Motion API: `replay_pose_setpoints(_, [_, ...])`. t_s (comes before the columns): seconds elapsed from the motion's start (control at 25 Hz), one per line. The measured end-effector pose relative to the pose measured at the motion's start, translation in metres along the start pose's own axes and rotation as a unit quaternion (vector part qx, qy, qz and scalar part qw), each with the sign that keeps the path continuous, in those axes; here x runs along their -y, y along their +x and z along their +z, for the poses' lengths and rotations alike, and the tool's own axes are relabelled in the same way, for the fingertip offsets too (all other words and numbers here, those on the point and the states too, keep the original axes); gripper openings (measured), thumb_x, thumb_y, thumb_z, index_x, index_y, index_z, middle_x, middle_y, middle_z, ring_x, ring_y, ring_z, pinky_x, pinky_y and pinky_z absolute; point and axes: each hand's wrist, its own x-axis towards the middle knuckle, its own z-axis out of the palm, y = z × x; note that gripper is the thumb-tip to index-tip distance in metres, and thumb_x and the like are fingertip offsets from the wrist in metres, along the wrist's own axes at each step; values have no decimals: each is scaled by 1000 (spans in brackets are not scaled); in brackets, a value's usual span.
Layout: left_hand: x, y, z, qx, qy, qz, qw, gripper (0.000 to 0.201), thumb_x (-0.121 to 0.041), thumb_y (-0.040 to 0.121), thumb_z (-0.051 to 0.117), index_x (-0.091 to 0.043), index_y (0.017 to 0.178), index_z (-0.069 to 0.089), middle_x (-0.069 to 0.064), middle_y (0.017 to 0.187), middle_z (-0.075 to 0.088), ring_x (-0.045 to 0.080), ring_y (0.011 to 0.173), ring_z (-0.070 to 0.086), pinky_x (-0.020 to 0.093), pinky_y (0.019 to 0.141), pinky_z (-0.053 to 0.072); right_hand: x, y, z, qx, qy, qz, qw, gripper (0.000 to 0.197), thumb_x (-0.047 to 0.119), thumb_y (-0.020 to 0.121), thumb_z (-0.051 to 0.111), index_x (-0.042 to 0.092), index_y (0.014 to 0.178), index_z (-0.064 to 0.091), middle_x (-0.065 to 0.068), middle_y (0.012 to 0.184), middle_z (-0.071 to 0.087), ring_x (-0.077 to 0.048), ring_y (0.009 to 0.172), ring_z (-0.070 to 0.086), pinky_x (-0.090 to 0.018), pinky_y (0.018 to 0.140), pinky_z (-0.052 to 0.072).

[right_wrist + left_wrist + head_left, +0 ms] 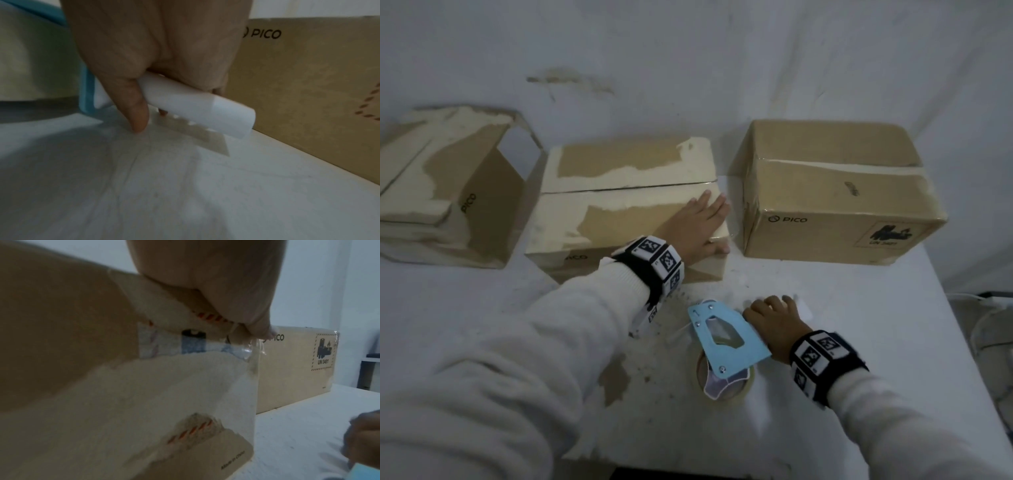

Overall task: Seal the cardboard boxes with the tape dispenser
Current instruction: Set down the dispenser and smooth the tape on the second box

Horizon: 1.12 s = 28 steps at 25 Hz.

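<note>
Middle box [626, 209] is being pressed flat-fingered by left hand [697, 229]; tape dispenser [726, 337] handle is being gripped, apparently, by right hand [777, 323]

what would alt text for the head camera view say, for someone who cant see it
A person's left hand lies flat on the middle cardboard box while the right hand grips the blue tape dispenser on a white table. A taped box sits right, an open box left.
</note>
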Motion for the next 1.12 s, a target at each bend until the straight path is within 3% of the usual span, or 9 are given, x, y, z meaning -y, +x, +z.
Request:
replay_pose_setpoints(0.08, [1,0,1,-5,7,8,1000,86,-53,91,42,-8,150,-1,10,159,-5,28,147,-5,38,119,3,7,3,-7,4,-30,22,999,69,32,18,87,24,82,63,-4,80,66,-29,70,65,-57,61,53])
replay_pose_setpoints(0.12, [0,0,2,-8,7,3,1000,88,-53,90,44,-6,149,-2,10,159,-5,27,147,-5,37,119,3,11,2,-12,21,-48,24,998,64,29,35,86,22,95,64,-9,97,65,-33,86,63,-61,75,49])
replay_pose_setpoints(0.24, [-4,-2,4,-27,-13,-37,999,95,-56,87,48,-5,149,-3,10,159,-4,23,147,-3,37,120,3,11,2,-14,21,-8,60,998,60,16,84,57,22,138,32,-7,143,34,-27,132,32,-50,108,24])
replay_pose_setpoints(0.36, [-4,-10,4,-52,-60,-75,994,95,-60,85,48,-7,149,2,8,159,-1,22,148,0,39,120,5,4,-2,-32,13,61,77,995,68,7,84,54,22,143,25,-6,146,29,-26,137,26,-45,108,25])
replay_pose_setpoints(0.44, [3,-23,2,-80,-115,-94,986,90,-61,85,47,-9,149,11,7,159,5,22,147,4,41,119,6,4,2,-55,-94,177,100,974,57,1,81,53,17,134,41,-9,135,42,-29,128,38,-41,101,32])
replay_pose_setpoints(0.56, [23,-55,4,-189,-197,-121,954,82,-62,83,45,-12,146,29,5,157,21,22,146,15,44,118,12,22,15,-96,-383,329,108,857,29,1,81,50,6,107,60,-15,108,57,-33,99,55,-34,80,41])
replay_pose_setpoints(0.64, [44,-80,9,-266,-210,-132,931,76,-60,83,39,-10,140,40,7,152,32,24,143,24,48,117,20,40,30,-121,-457,336,84,819,27,9,84,46,5,106,61,-15,107,58,-29,100,53,-32,83,41])
replay_pose_setpoints(0.88, [120,-139,39,-240,-177,-271,915,81,-56,86,18,1,139,39,21,151,28,37,143,21,53,114,23,55,67,-119,-307,323,111,889,57,37,96,23,12,147,23,-6,158,18,-21,147,9,-49,118,12])
replay_pose_setpoints(1.12, [123,-150,52,-251,-275,-336,865,70,-43,93,47,0,145,27,16,156,17,29,144,19,38,116,20,71,63,-102,-358,459,121,804,60,34,98,31,8,149,15,-7,159,10,-19,146,9,-38,119,12])
